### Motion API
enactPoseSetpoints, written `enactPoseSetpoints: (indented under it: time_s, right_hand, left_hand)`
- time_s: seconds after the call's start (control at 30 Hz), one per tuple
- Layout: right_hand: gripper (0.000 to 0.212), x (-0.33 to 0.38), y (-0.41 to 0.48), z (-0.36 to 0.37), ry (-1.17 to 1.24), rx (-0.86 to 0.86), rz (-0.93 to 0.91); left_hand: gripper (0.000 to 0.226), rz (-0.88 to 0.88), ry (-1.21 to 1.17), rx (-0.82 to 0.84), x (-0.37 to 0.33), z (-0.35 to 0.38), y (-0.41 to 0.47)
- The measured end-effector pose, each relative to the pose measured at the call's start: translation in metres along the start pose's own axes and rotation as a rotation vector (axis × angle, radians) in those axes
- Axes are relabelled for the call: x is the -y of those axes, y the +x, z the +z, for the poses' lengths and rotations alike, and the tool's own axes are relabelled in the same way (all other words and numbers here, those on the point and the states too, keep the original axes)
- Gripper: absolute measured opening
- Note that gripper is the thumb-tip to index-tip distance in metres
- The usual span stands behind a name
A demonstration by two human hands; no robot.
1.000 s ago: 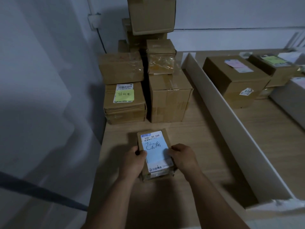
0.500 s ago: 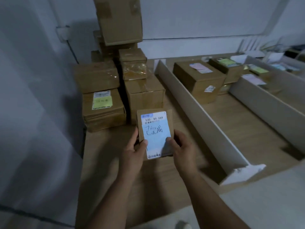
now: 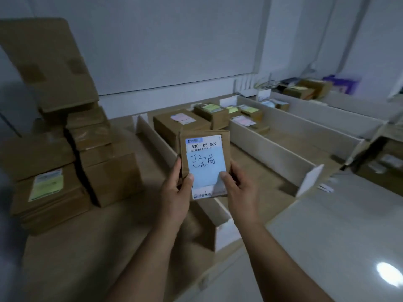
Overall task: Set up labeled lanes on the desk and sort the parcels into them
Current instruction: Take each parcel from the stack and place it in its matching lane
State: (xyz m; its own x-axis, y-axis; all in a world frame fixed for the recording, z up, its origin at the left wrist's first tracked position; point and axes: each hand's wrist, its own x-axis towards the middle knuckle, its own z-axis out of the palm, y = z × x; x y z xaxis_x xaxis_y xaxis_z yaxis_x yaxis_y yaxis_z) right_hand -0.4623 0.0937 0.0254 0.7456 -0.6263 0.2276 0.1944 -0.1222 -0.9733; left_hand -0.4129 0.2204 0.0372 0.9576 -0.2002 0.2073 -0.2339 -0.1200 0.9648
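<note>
From the head view, the left hand [image 3: 174,192] and right hand [image 3: 239,192] clamp a small parcel [image 3: 205,164] between them, raised above the bench [image 3: 87,247], upright, its label facing the camera. The label reads "530- D5 069" over a blue note with handwriting. Each thumb presses the parcel's front near its lower edge. A stack of boxes [image 3: 65,160] stands at left. White dividers [image 3: 270,149] form lanes behind, with labelled boxes [image 3: 174,125] at their far ends.
</note>
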Motion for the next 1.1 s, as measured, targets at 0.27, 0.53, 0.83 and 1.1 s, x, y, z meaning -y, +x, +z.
enactPoseSetpoints:
  time_s: [0.27,0.53,0.83,1.1]
  right_hand:
    - [0.032,0.019,0.056,-0.162,-0.027,-0.241,-0.072]
    - [0.034,0.010,0.105,-0.294,-0.064,-0.323,-0.087]
    - [0.033,-0.010,0.171,-0.375,-0.054,-0.359,-0.100]
    - [0.030,-0.025,0.264,-0.430,-0.094,-0.432,-0.096]
  left_hand:
    - [0.054,0.058,0.010,0.178,-0.052,0.168,0.002]
    - [0.053,0.060,-0.049,0.209,-0.069,0.316,-0.007]
    - [0.053,0.073,-0.019,0.273,-0.083,0.417,0.015]
    - [0.054,0.093,-0.050,0.338,-0.084,0.522,0.078]
